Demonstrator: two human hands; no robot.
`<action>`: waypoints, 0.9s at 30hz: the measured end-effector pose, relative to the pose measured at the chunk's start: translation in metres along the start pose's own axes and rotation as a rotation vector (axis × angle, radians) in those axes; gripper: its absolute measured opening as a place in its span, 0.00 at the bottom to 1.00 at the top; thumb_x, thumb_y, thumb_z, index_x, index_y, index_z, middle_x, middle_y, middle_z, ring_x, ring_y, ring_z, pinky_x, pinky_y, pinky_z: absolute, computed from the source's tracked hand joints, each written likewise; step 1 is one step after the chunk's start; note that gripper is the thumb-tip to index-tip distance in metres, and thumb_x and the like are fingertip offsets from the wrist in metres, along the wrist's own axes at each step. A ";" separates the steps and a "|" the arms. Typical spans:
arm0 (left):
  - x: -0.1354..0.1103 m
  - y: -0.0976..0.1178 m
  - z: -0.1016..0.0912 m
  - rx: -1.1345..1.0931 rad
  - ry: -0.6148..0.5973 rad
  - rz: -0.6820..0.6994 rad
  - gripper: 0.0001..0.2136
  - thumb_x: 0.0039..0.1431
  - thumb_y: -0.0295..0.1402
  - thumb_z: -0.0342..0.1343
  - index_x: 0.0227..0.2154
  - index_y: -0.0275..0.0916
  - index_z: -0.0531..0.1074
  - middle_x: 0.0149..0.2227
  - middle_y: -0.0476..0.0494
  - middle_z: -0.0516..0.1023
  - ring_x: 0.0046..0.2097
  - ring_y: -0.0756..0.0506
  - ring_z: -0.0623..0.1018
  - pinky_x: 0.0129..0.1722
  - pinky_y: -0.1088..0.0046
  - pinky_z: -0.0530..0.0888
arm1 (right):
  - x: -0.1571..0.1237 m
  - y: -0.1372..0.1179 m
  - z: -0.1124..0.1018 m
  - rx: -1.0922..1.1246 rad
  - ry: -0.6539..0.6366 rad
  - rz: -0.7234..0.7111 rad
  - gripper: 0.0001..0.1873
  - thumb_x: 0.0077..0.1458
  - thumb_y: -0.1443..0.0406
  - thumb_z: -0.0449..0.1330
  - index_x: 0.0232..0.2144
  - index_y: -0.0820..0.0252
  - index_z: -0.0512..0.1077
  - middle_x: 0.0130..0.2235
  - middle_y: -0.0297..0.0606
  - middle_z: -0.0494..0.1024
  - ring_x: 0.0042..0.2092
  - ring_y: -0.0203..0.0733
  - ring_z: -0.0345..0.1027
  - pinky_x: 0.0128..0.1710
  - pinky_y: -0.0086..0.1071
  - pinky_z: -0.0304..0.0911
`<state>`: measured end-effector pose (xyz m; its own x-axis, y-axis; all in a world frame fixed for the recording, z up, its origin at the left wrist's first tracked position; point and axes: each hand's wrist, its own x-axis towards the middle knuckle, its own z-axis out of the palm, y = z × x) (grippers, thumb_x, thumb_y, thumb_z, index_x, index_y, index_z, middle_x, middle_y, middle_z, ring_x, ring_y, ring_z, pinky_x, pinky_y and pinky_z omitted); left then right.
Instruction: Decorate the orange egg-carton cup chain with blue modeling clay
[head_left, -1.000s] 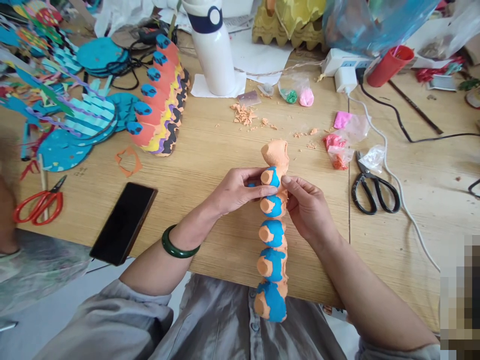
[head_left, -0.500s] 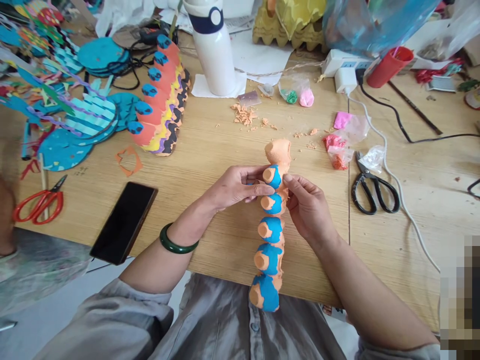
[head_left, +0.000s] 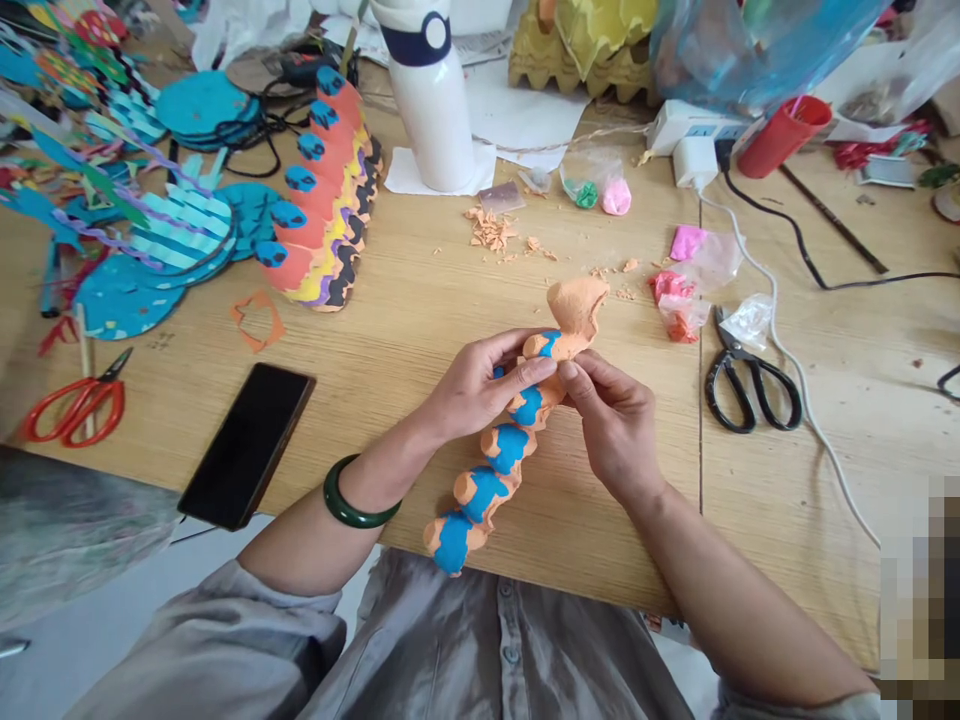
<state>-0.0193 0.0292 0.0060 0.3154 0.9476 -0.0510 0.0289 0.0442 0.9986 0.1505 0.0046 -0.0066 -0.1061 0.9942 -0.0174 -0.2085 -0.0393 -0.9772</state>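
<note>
An orange egg-carton strip (head_left: 508,447) with blue patches round its cups slants from the upper right down toward my shirt. My left hand (head_left: 480,388) grips it near the top, with the thumb lying across the front between two cups. Pressed to the strip's right edge are the thumb and fingers of my right hand (head_left: 611,415); the thumb hides the exact spot. Above both hands, the plain orange end cup (head_left: 576,303) sticks out. A larger painted egg carton (head_left: 330,200) in red, yellow, purple and black, with blue knobs, stands at the back left.
Orange scraps (head_left: 493,230) lie behind my hands. Black-handled scissors (head_left: 750,375) and bagged pink clay (head_left: 686,242) are on the right, beside a white cable (head_left: 780,340). A phone (head_left: 247,445) and red scissors (head_left: 79,405) lie on the left; a white bottle (head_left: 431,110) stands behind.
The strip has turned from nearly upright in view to a slant, its lower end swinging left and its top shifting right. Both hands still hold it near the top.
</note>
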 end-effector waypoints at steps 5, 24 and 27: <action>-0.001 0.001 0.004 -0.140 0.025 -0.069 0.19 0.60 0.47 0.67 0.44 0.35 0.80 0.37 0.44 0.82 0.36 0.50 0.78 0.36 0.76 0.74 | 0.001 0.002 0.000 -0.069 -0.002 -0.032 0.09 0.63 0.56 0.67 0.35 0.51 0.83 0.36 0.34 0.79 0.39 0.39 0.71 0.41 0.33 0.70; 0.007 0.002 -0.010 -0.217 -0.024 -0.266 0.27 0.53 0.47 0.70 0.54 0.38 0.81 0.28 0.49 0.76 0.25 0.55 0.63 0.24 0.75 0.56 | 0.017 -0.002 -0.007 0.376 0.079 0.350 0.13 0.46 0.54 0.76 0.27 0.54 0.82 0.27 0.31 0.80 0.27 0.35 0.70 0.24 0.27 0.69; 0.007 0.001 -0.009 -0.203 0.020 -0.257 0.30 0.51 0.43 0.72 0.56 0.38 0.80 0.35 0.45 0.83 0.26 0.55 0.68 0.26 0.75 0.61 | 0.017 -0.001 -0.006 0.384 0.102 0.374 0.14 0.43 0.54 0.78 0.27 0.54 0.82 0.29 0.32 0.81 0.28 0.35 0.71 0.26 0.28 0.70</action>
<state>-0.0256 0.0390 0.0068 0.3036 0.9032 -0.3034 -0.0852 0.3429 0.9355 0.1549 0.0224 -0.0069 -0.1505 0.9091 -0.3884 -0.5169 -0.4073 -0.7530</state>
